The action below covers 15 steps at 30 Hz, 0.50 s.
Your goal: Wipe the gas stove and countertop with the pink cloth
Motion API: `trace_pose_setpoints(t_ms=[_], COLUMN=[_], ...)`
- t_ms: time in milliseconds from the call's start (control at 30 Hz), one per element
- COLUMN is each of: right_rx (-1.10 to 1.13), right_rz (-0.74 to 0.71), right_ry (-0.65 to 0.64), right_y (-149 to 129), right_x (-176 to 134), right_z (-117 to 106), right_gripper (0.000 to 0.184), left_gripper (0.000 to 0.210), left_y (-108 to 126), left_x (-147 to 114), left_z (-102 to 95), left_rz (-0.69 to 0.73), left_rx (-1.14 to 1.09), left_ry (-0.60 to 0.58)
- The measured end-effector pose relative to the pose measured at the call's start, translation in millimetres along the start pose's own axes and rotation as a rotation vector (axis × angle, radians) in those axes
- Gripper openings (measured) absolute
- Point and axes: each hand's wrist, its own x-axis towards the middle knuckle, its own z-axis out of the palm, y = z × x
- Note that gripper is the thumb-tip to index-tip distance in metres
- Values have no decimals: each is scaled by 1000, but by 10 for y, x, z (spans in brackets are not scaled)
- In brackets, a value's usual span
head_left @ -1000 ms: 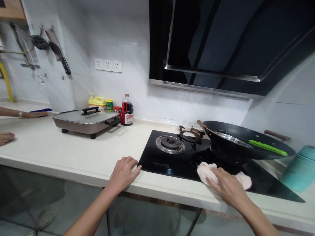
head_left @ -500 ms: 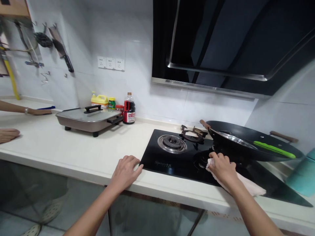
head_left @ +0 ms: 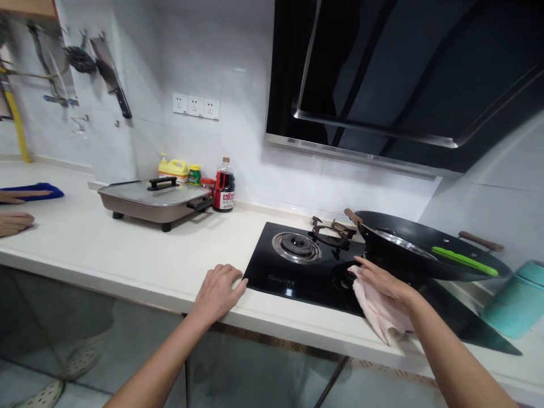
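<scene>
My left hand (head_left: 219, 289) rests on the white counter's front edge, beside the stove's left corner. Its thumb is spread from its fingers and it holds nothing. My right hand (head_left: 382, 281) presses a pale pink cloth (head_left: 376, 311) against the front of the black glass gas stove (head_left: 272, 277), by the control knob (head_left: 342, 281). Its fingers reach over the cloth, which hangs down across the counter edge. The left burner (head_left: 297, 247) is bare, and its pan support (head_left: 331, 233) lies behind it. A black wok (head_left: 399, 246) with wooden handles covers the right side.
A green-handled utensil (head_left: 465, 261) lies in the wok, with a teal container (head_left: 516, 300) to its right. Left of the stove stand a lidded electric pan (head_left: 140, 209) and a soy sauce bottle (head_left: 224, 187). Another person's hands (head_left: 15, 224) are at far left, one on a blue cloth (head_left: 42, 191).
My right hand has slid slightly left with its fingers straighter, and the cloth now bunches below it. My left hand stays put. The other person's arm has pulled left with the blue cloth.
</scene>
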Motion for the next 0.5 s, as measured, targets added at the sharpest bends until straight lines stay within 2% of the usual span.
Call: trace_pose_setpoints(t_ms=[133,200,333,500], right_rx=[-136,-254,-439,-455], right_rz=[-59,-35,43,159], right_ry=[-60,-26,89,-39], right_y=[135,111,-67,-191], right_x=[-300,-341,-215,126], right_z=[49,140,283,226], right_gripper=[69,68,60,54], left_gripper=[26,26,27,28], left_y=[-12,-21,-36,-51], left_x=[-2,-1,-2,-3], left_z=[15,21,23,11], left_rz=[17,25,38,50], left_rx=[7,8,4,-1], left_ry=[18,19,16,10])
